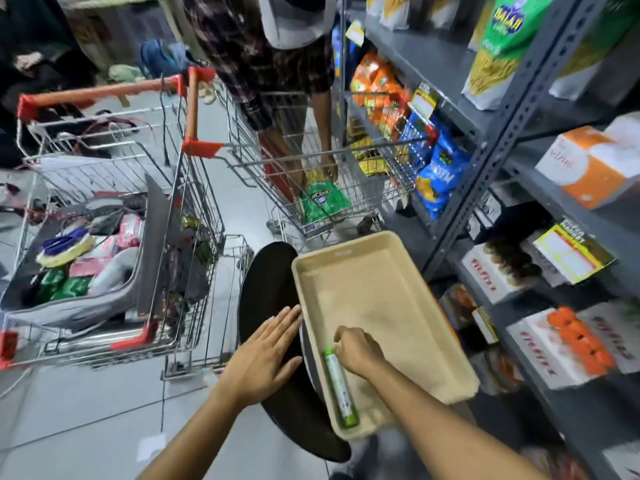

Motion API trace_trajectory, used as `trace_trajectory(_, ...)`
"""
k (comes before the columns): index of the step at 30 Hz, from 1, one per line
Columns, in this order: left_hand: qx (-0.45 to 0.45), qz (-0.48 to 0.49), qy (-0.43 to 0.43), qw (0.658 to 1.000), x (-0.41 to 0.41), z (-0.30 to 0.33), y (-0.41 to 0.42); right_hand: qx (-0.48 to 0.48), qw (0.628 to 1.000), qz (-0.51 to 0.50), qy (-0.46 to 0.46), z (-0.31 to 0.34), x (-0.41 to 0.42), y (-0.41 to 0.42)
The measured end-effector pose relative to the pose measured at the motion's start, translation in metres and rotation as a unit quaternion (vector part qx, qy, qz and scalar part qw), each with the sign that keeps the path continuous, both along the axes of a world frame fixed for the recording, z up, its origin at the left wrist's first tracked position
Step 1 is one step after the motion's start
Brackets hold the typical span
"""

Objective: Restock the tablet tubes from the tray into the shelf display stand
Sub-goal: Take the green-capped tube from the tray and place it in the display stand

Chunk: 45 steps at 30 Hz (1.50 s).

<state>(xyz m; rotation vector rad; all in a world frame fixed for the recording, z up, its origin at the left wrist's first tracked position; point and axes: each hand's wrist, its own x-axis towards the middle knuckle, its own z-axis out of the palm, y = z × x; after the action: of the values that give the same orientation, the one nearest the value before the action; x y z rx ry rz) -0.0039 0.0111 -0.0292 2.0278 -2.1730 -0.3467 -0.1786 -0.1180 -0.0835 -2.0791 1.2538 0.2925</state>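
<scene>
A beige tray (367, 271) rests on a round black stool (266, 292) in front of me. One green and white tablet tube (341, 389) lies along the tray's near left wall. My right hand (358, 349) is inside the tray with its fingertips at the tube's top end; whether it grips the tube I cannot tell. My left hand (266, 355) lies flat and open on the stool, its fingers against the tray's left rim. I cannot make out the display stand on the grey shelves.
Grey metal shelving (519, 109) with boxes and snack bags runs along the right. Two wire shopping carts (114, 216) (311, 161) stand ahead, the left one full of goods. A person (277, 64) bends over the right cart, holding a green packet.
</scene>
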Motion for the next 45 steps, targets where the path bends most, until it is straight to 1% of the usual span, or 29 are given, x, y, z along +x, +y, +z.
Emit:
trace_trajectory(3, -0.013, 0.022, 0.009, 1.0, 0.001, -0.01, -0.001, -0.012, 0.997, 0.062, 0.036, -0.031, 0.011, 0.006)
trace_trajectory(6, -0.016, 0.016, -0.009, 1.0, 0.003, -0.013, -0.001, -0.018, 0.991, 0.112, 0.077, -0.051, 0.021, 0.009)
trace_trajectory(9, -0.015, 0.009, -0.012, 1.0, 0.001, -0.014, -0.001, -0.015, 0.988, 0.119, 0.101, -0.057, 0.03, 0.008)
trace_trajectory(11, -0.016, 0.01, -0.012, 1.0, 0.001, -0.013, 0.0, -0.005, 0.987, 0.121, 0.107, -0.055, 0.035, 0.003)
trace_trajectory(13, -0.019, 0.011, -0.014, 1.0, 0.001, -0.014, 0.0, 0.022, 0.982, 0.146, 0.117, -0.046, 0.038, -0.005)
trace_trajectory(17, -0.018, 0.007, -0.023, 1.0, 0.002, -0.014, 0.0, 0.056, 0.976, 0.178, 0.111, -0.002, 0.03, -0.025)
trace_trajectory(20, -0.015, 0.011, -0.025, 1.0, 0.0, -0.011, 0.0, 0.053, 0.977, 0.189, 0.077, 0.053, 0.013, -0.033)
trace_trajectory(23, -0.021, -0.002, -0.011, 1.0, 0.001, -0.006, -0.001, 0.008, 0.982, 0.188, 0.019, 0.126, -0.011, -0.044)
trace_trajectory(25, -0.051, -0.022, -0.009, 0.998, 0.004, 0.007, -0.011, -0.037, 0.983, 0.179, -0.017, 0.186, -0.031, -0.053)
trace_trajectory(27, -0.088, -0.052, -0.015, 0.995, 0.0, 0.033, -0.036, -0.073, 0.982, 0.168, -0.046, 0.253, -0.055, -0.062)
trace_trajectory(28, -0.109, -0.067, -0.016, 0.992, -0.003, 0.047, -0.05, -0.094, 0.979, 0.172, -0.052, 0.284, -0.065, -0.063)
trace_trajectory(30, -0.16, -0.092, -0.003, 0.983, -0.017, 0.082, -0.09, -0.165, 0.967, 0.186, -0.044, 0.351, -0.087, -0.065)
trace_trajectory(33, -0.236, -0.126, 0.015, 0.964, -0.054, 0.136, -0.152, -0.251, 0.951, 0.178, -0.041, 0.439, -0.121, -0.059)
trace_trajectory(35, -0.264, -0.156, 0.017, 0.952, -0.088, 0.175, -0.191, -0.291, 0.944, 0.153, -0.037, 0.491, -0.144, -0.053)
trace_trajectory(38, -0.325, -0.217, 0.031, 0.92, -0.145, 0.228, -0.243, -0.346, 0.932, 0.107, -0.028, 0.553, -0.179, -0.051)
trace_trajectory(40, -0.339, -0.258, 0.046, 0.904, -0.184, 0.267, -0.271, -0.392, 0.917, 0.069, -0.003, 0.59, -0.207, -0.051)
trace_trajectory(43, -0.377, -0.331, 0.07, 0.862, -0.245, 0.312, -0.305, -0.405, 0.914, -0.001, 0.007, 0.641, -0.255, -0.051)
trace_trajectory(45, -0.392, -0.369, 0.072, 0.84, -0.288, 0.342, -0.318, -0.424, 0.904, -0.051, 0.009, 0.673, -0.287, -0.047)
